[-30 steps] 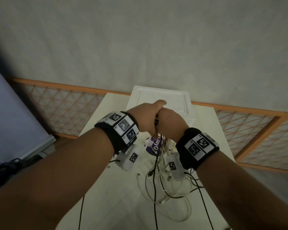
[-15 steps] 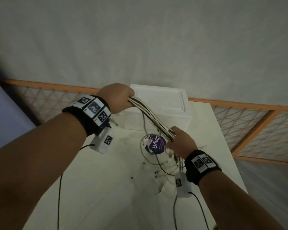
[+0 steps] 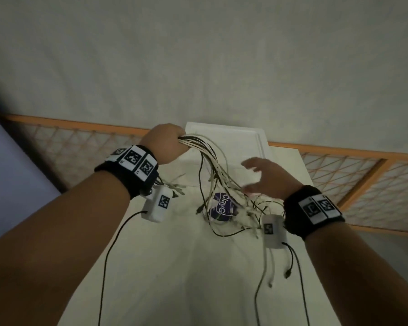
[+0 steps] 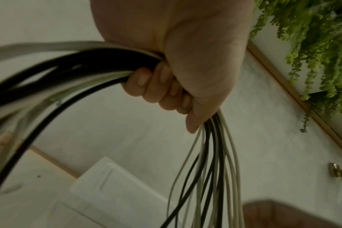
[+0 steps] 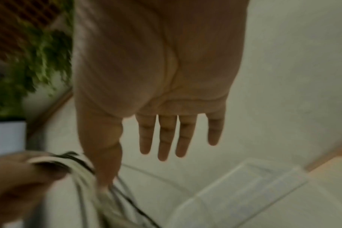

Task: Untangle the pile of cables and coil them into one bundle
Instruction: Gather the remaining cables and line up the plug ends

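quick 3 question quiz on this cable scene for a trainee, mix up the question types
1. True or false: the right hand grips the cables.
2. Which hand holds the cables above the table? A) left hand B) right hand C) both
3. Fill in: the cables are black and ____.

Key: 1 false, its fingers are spread and hold nothing. 2 A. 3 white.

Both forearms are bare. Each wrist wears a black band (image 3: 137, 177) topped with white tiles printed with black square codes. Just below each band hangs a white camera box (image 3: 156, 205) bearing one small code, and a thin black lead (image 3: 108, 252) trails from it.
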A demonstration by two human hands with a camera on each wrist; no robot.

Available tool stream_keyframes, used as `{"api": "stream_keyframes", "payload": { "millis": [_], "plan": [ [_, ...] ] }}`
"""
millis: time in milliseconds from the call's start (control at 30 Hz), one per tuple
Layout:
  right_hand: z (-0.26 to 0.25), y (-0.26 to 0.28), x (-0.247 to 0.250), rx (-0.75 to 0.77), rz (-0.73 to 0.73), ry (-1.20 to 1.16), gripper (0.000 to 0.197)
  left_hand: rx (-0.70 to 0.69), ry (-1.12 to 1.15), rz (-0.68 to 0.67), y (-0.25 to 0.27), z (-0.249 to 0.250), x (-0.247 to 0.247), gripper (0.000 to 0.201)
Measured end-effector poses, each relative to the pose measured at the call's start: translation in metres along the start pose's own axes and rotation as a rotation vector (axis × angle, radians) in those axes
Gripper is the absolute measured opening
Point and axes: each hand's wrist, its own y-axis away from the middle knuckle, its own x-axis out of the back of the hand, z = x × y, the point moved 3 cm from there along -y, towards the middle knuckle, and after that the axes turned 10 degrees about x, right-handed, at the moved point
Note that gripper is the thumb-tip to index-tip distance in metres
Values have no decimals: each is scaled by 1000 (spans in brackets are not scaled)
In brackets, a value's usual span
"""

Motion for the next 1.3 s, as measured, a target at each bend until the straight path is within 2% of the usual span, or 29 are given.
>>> {"api": "stream_keyframes", "payload": {
  "millis": [67, 100, 133, 200, 233, 300, 367, 433, 500, 567, 633, 733, 800, 900, 933, 1000, 1067, 1133, 1233, 1267, 1300],
  "plan": [
    [-30, -11, -7, 114, 179, -198, 34, -20, 48, -4, 5, 6, -8, 23],
    [-42, -16, -14, 130, 254, -321, 18, -26, 71, -4, 7, 10, -9, 22],
    [-54, -18, -21, 126, 314, -417, 11, -33, 98, 1, 8, 12, -10, 21],
    [-65, -20, -41, 67, 360, -544, 32, -38, 164, 16, 13, 16, -9, 21],
    [-67, -18, -50, 11, 331, -589, 43, -38, 188, 28, 15, 19, -7, 21],
    [-59, -10, -69, -141, 158, -625, 57, -47, 208, 50, 21, 26, -3, 19],
    [-44, 0, -95, -220, -72, -632, 44, -49, 226, 84, 24, 27, 4, 20],
    [-25, 14, -120, -274, -247, -531, 33, -42, 241, 124, 24, 23, 12, 36],
    [-17, 27, -129, -407, -288, -608, 32, -26, 251, 118, 23, 17, 14, 40],
    [-7, 33, -131, -439, -290, -607, 42, 17, 287, 113, 23, 9, 13, 39],
    [7, 38, -130, -430, -351, -390, 45, 80, 352, 155, 23, -2, 15, 37],
    [47, 49, -128, -346, -379, 171, 37, 153, 450, 197, 22, -15, 24, 24],
    [69, 62, -123, -272, -430, 491, 36, 179, 489, 215, 21, -21, 29, 29],
    [91, 73, -110, -88, -294, 728, 27, 211, 548, 273, 18, -28, 38, 39],
    [100, 76, -107, -59, -267, 754, 27, 226, 566, 287, 18, -30, 41, 41],
    [107, 79, -100, -69, -318, 656, 18, 262, 635, 303, 18, -33, 43, 45],
    [105, 77, -88, -114, -261, 516, 21, 269, 686, 309, 18, -32, 44, 47],
    [79, 67, -74, -147, -128, 363, 13, 252, 671, 299, 18, -27, 43, 46],
    [4, 47, -56, -17, 301, -25, 10, 205, 630, 271, 18, -14, 38, 48],
    [-24, 42, -55, 42, 393, -230, 13, 190, 627, 262, 19, -9, 36, 48],
    [-47, 38, -57, 78, 413, -433, 17, 174, 629, 257, 20, -3, 35, 48]
  ]
}}
